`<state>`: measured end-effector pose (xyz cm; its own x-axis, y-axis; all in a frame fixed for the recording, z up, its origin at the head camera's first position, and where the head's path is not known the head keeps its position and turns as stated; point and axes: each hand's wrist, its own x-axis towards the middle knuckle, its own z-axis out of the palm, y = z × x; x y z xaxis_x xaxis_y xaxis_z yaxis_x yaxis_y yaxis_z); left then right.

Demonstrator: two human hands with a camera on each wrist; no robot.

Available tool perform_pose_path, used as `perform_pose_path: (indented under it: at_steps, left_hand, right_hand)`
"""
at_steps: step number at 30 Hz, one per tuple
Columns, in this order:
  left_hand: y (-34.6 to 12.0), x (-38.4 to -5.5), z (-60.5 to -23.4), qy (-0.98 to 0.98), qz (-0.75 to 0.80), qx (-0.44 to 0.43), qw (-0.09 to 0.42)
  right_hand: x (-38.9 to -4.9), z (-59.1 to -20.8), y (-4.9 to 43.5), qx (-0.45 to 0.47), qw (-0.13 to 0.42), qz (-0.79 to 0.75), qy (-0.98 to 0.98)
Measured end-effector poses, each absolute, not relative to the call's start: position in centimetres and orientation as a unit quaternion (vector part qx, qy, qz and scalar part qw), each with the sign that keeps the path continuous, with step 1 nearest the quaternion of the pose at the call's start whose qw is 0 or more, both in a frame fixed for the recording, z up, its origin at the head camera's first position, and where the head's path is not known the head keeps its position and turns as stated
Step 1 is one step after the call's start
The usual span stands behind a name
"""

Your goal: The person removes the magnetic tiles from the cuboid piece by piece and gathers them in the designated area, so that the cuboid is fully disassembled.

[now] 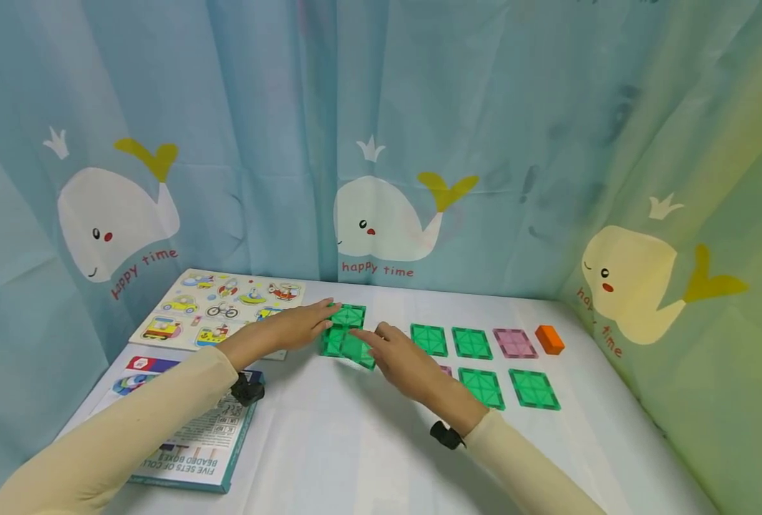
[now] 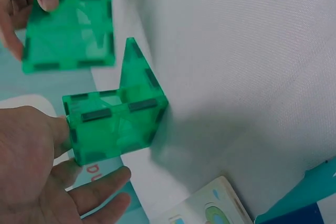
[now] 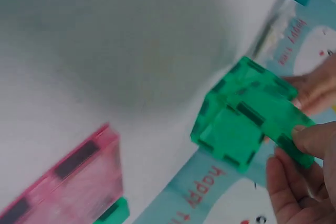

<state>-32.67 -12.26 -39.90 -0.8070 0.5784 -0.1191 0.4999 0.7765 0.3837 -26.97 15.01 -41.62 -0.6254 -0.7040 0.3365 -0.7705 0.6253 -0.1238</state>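
Note:
Green translucent magnetic tiles (image 2: 113, 135) form a partly open box shape at the left-centre of the table, with a green triangular tile (image 2: 135, 72) standing up at its far side in the left wrist view. My left hand (image 1: 300, 325) touches the near end of this shape, its other fingers extended and spread. My right hand (image 1: 403, 361) pinches a green square tile (image 2: 71, 32) by its edge between thumb and fingers. In the right wrist view that tile overlaps the box shape; whether they touch is unclear.
To the right lie several flat green square tiles (image 1: 473, 343), a pink tile (image 1: 515, 343) and an orange block (image 1: 549, 340). Another pink tile (image 1: 446, 370) is partly behind my right hand. A picture puzzle board (image 1: 190, 322) and a boxed set (image 1: 194, 443) lie left; a curtain (image 1: 381, 107) hangs behind.

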Motion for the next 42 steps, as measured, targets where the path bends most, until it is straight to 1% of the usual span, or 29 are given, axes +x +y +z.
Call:
perform_pose_path:
  at_steps: [2, 4, 8, 11, 15, 19, 22, 27, 30, 35, 42]
  left_hand:
    - [-12.3, -32.7, -39.9, 0.933, 0.174, 0.290, 0.119]
    - [-12.3, -32.7, -39.9, 0.932, 0.179, 0.292, 0.122]
    - [-12.5, -32.7, -40.0, 0.930, 0.186, 0.293, 0.124]
    - [-12.7, -32.7, -40.1, 0.929, 0.186, 0.295, 0.123]
    - [-12.8, -32.5, -40.0, 0.932, 0.180, 0.290, 0.125]
    - [-12.7, -32.5, -39.9, 0.934, 0.173, 0.285, 0.127]
    - [-12.6, -32.5, -39.8, 0.934, 0.167, 0.288, 0.127]
    - [-12.3, -32.3, -39.8, 0.935, 0.162, 0.289, 0.127]
    - [-12.3, -32.2, -39.8, 0.935, 0.165, 0.285, 0.130]
    - [-12.2, -32.0, -39.6, 0.935, 0.167, 0.286, 0.128]
    - [-12.2, -32.1, -39.6, 0.935, 0.164, 0.289, 0.124]
  right_hand:
    - [-26.4, -41.3, 16.4, 0.395, 0.112, 0.180, -0.894]
    - [-25.8, -41.1, 18.0, 0.382, 0.108, 0.224, -0.890]
    - [-24.3, -40.7, 21.7, 0.354, 0.127, 0.274, -0.885]
    - [-22.9, -40.5, 24.8, 0.313, 0.134, 0.291, -0.894]
    - [-20.6, -39.8, 29.2, 0.224, 0.091, 0.323, -0.915]
    - [-18.3, -39.4, 33.3, 0.112, 0.014, 0.349, -0.930]
    - [-16.7, -39.7, 36.0, 0.039, -0.033, 0.351, -0.935]
    - [-15.0, -40.8, 39.2, -0.048, -0.076, 0.352, -0.932]
    - [-14.5, -42.0, 40.6, -0.075, -0.092, 0.349, -0.930]
    - [-14.1, -43.7, 41.9, -0.094, -0.110, 0.273, -0.951]
    - [-14.3, -44.6, 42.4, -0.093, -0.121, 0.193, -0.969]
